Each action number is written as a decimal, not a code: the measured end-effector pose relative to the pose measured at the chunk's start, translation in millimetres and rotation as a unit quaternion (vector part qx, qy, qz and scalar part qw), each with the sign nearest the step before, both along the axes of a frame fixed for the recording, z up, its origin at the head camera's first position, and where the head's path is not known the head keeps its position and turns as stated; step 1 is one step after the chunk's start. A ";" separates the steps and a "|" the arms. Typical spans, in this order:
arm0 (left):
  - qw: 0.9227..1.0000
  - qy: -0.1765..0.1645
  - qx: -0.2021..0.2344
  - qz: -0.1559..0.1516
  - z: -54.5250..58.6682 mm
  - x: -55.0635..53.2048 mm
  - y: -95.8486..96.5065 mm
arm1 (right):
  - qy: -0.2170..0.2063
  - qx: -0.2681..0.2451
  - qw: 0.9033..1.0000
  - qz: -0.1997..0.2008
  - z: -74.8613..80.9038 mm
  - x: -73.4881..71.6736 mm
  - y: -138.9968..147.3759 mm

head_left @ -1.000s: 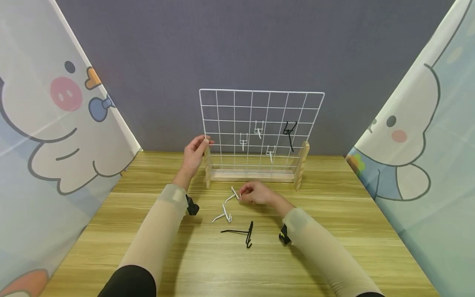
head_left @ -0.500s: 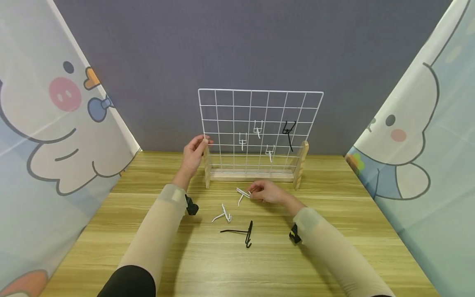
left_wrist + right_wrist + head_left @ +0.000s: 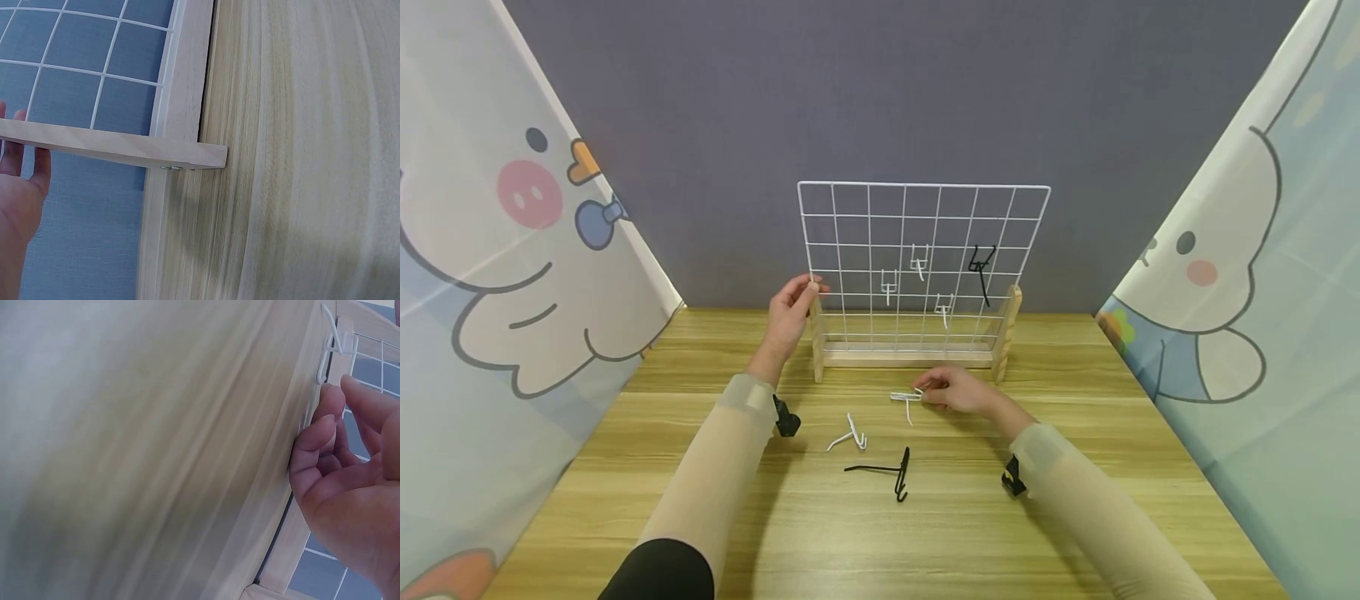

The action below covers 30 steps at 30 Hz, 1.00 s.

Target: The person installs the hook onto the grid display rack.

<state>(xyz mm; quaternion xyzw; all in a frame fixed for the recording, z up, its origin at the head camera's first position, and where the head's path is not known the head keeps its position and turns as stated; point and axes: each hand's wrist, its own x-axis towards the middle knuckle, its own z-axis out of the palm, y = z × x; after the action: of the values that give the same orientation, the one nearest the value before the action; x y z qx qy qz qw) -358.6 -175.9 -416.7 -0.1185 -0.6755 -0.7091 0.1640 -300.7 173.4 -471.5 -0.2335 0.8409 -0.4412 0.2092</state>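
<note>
A white wire grid panel (image 3: 922, 225) stands upright in a wooden base. My left hand (image 3: 789, 315) grips the top of the base's left wooden post (image 3: 119, 145), fingers on both sides of it. At the table, my right hand (image 3: 957, 390) pinches the right end of a white wire hook (image 3: 906, 397); in the right wrist view the hook (image 3: 331, 344) shows just past the fingertips. Another white hook (image 3: 852, 435) and a black hook (image 3: 901, 471) lie nearer the front.
On the grid hang a black hook (image 3: 980, 267) and three white ones, among them the lowest white hook (image 3: 944, 310). The right wooden post (image 3: 1009, 329) stands behind my right hand. Cartoon-printed cloths flank the wooden table (image 3: 760, 500).
The right hand has moved rightward along the table, dragging and turning the white hook away from the other white one. The left hand stays on the post.
</note>
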 end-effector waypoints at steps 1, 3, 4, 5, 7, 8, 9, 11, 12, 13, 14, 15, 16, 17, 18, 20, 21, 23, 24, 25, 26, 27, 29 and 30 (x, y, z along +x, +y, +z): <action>1.000 0.000 0.002 -0.001 -0.2 0.0 -0.3 | -0.004 -0.001 1.000 0.000 0.7 0.6 0.5; 1.000 0.000 0.002 -0.001 -0.7 -0.6 -1.0 | -0.012 -0.004 1.000 -0.001 1.1 1.3 1.4; 1.000 -0.001 0.003 -0.001 -0.9 -1.0 -1.1 | -0.013 -0.005 1.000 0.000 1.2 1.6 1.7; 1.000 -0.001 0.003 -0.001 -1.0 -1.1 -1.2 | -0.014 -0.006 1.000 0.001 1.3 2.0 1.9; 1.000 -0.001 0.001 0.000 -0.9 -1.1 -1.1 | -0.013 -0.005 1.000 0.006 1.2 2.2 2.3; 1.000 -0.001 -0.001 0.001 -0.8 -1.0 -1.0 | -0.011 -0.004 1.000 0.009 1.1 2.4 2.4; 1.000 -0.001 -0.002 0.002 -0.6 -0.5 -0.8 | -0.009 -0.003 1.000 0.012 0.8 2.3 2.5; 1.000 -0.002 -0.004 0.002 -0.2 0.1 -0.8 | -0.008 -0.002 1.000 0.018 0.5 2.4 2.4; 1.000 -0.003 -0.004 0.002 -0.2 0.2 -0.8 | -0.006 -0.002 1.000 0.021 0.2 2.3 2.3; 1.000 -0.003 -0.004 0.003 -0.2 0.2 -0.9 | -0.005 -0.001 1.000 0.024 0.0 2.2 2.0; 1.000 -0.004 -0.005 0.002 -0.3 0.0 -1.1 | -0.004 0.000 1.000 0.026 0.2 2.3 1.8; 1.000 -0.004 -0.005 0.001 -0.4 -0.1 -1.2 | -0.003 0.002 1.000 0.026 0.2 2.2 1.5; 1.000 -0.004 -0.004 0.001 -0.6 0.0 -1.4 | -0.002 0.003 1.000 0.027 0.5 2.4 1.3; 1.000 -0.004 -0.003 0.000 -1.0 0.1 -1.6 | -0.001 0.005 1.000 0.029 0.8 2.5 1.1; 1.000 -0.003 -0.004 0.000 -1.2 0.1 -1.7 | 0.001 0.007 1.000 0.030 1.0 2.4 1.1; 1.000 -0.001 -0.003 -0.001 -1.7 -0.2 -1.8 | 0.005 0.009 0.999 0.030 1.0 2.9 1.6; 1.000 0.000 -0.003 -0.001 -2.0 -0.5 -1.8 | 0.003 0.006 1.000 0.027 0.6 3.2 2.0; 1.000 0.002 -0.004 0.001 -2.6 -1.4 -1.7 | -0.006 -0.004 1.000 0.016 -0.2 4.6 2.6; 1.000 0.001 -0.005 0.002 -2.8 -1.9 -1.6 | -0.013 -0.009 1.000 0.008 -0.9 5.5 3.2; 1.000 0.001 -0.006 0.002 -3.0 -2.2 -1.6 | -0.021 -0.014 1.000 -0.001 -1.4 6.7 3.8; 1.000 0.001 -0.007 0.002 -3.2 -2.7 -1.7 | -0.030 -0.018 0.999 -0.010 -1.9 7.8 4.6; 1.000 0.000 -0.008 0.002 -3.2 -2.9 -1.7 | -0.036 -0.016 0.999 -0.017 -2.2 9.1 5.6; 1.000 0.000 -0.007 0.002 -3.2 -3.0 -1.9 | -0.046 -0.008 0.999 -0.025 -2.2 11.9 7.9; 1.000 0.000 -0.006 0.001 -3.1 -2.8 -2.2 | -0.047 -0.002 0.999 -0.024 -2.3 13.1 9.1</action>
<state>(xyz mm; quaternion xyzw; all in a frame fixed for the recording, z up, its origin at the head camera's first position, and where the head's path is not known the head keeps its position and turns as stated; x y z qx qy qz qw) -361.4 -178.0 -419.8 -0.1189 -0.6799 -0.7047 0.1645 -287.6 182.5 -473.8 -0.1927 0.8347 -0.4582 0.2370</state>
